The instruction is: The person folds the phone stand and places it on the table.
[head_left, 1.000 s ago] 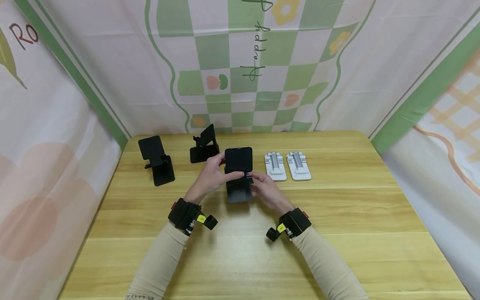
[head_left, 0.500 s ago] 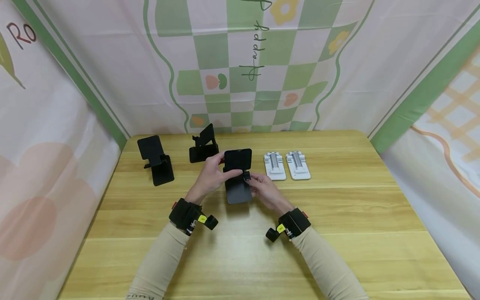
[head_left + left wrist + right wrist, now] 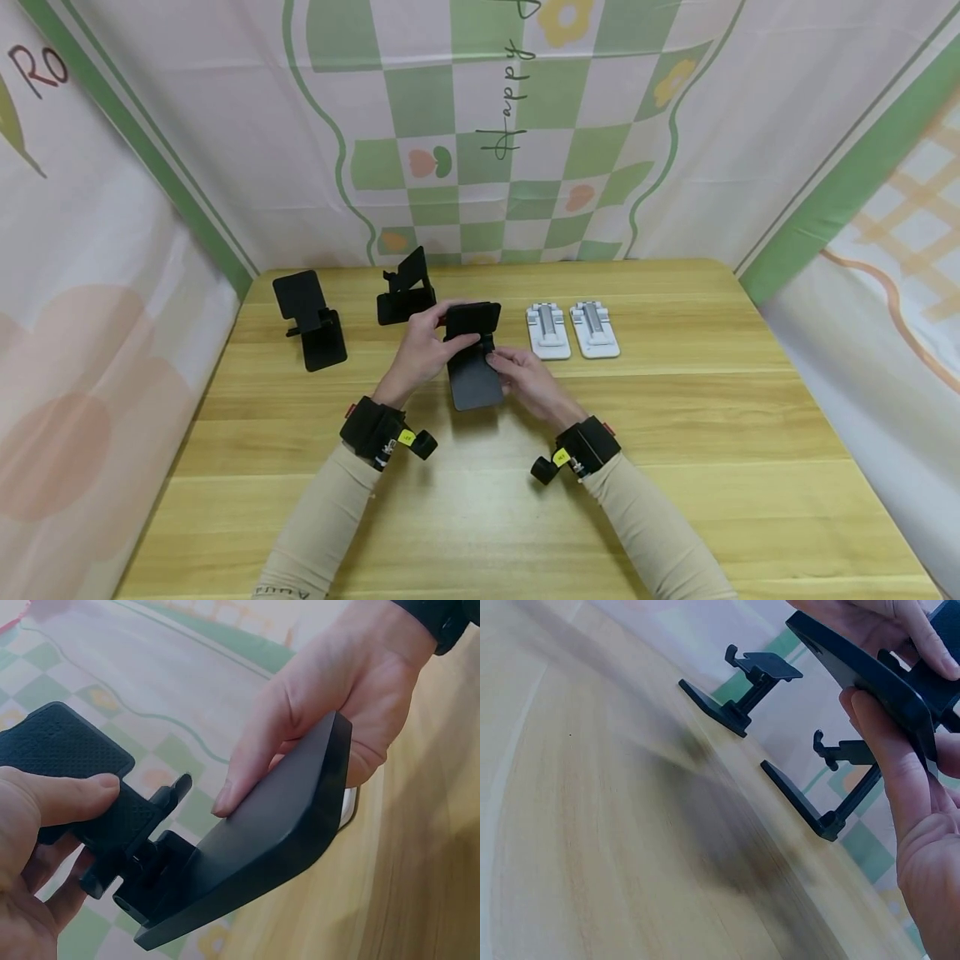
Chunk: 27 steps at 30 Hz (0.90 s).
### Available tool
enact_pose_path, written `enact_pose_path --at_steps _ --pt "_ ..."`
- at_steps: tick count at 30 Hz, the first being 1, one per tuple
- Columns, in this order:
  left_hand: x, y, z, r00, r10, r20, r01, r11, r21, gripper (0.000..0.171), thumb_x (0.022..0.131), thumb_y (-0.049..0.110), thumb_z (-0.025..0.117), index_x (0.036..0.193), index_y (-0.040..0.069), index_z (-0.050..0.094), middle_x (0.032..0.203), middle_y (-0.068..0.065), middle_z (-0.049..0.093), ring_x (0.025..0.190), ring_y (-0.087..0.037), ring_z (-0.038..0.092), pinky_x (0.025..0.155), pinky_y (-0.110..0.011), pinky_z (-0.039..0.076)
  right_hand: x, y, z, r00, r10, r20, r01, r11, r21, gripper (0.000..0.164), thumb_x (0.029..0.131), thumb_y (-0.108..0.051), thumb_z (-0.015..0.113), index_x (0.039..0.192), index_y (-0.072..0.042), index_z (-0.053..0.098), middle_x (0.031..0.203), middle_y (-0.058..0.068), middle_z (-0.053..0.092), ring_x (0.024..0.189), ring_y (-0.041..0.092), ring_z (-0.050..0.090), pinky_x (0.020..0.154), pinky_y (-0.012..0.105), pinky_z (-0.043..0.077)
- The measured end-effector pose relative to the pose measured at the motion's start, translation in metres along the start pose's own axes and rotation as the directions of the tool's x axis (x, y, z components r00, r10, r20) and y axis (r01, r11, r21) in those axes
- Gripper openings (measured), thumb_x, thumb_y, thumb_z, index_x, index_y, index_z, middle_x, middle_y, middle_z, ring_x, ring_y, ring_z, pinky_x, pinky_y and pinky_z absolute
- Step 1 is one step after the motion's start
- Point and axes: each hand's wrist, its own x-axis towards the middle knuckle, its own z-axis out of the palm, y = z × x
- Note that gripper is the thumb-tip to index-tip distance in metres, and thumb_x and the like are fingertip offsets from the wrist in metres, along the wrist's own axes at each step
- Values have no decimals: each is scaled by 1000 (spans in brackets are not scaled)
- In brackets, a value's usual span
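Note:
Both hands hold a black folding phone stand (image 3: 474, 379) above the middle of the table. My left hand (image 3: 420, 350) grips its upper plate (image 3: 64, 746), the thumb lying across the plate's textured face. My right hand (image 3: 528, 382) pinches the flat base (image 3: 262, 817) by its side edge, thumb on the top face. A hinge (image 3: 161, 862) joins base and plate, and the plate stands at an angle to the base. In the right wrist view the base's underside and edge (image 3: 862, 671) show between the right fingers and thumb.
Two unfolded black phone stands, one at the far left (image 3: 311, 321) and one behind the left hand (image 3: 407, 292), stand on the wooden table (image 3: 480, 517). Two folded white phone stands (image 3: 549, 332) lie side by side at the right. A patterned cloth (image 3: 480, 150) hangs behind the table.
The held stand's upper plate has tilted, so it looks shorter in the head view. The right thumb has come further onto the base's edge. The other stands stay put.

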Motion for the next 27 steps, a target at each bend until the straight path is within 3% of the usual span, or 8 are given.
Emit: enact_pose_path --at_steps 11,27 --pt "0 1 1 999 -42 -21 41 999 -10 39 89 2 79 127 3 68 123 -17 72 112 -32 66 101 -49 51 1 0 3 1000 27 -8 -27 1000 -2 41 110 -7 42 142 19 44 103 0 78 84 11 75 71 25 61" --pt "-3 -4 4 999 -28 -43 29 999 20 42 89 1 80 129 2 66 125 -18 70 112 -33 66 98 -49 52 0 5 3 1000 11 -16 -10 1000 20 43 110 -7 41 143 21 41 108 0 77 89 13 75 74 28 62"
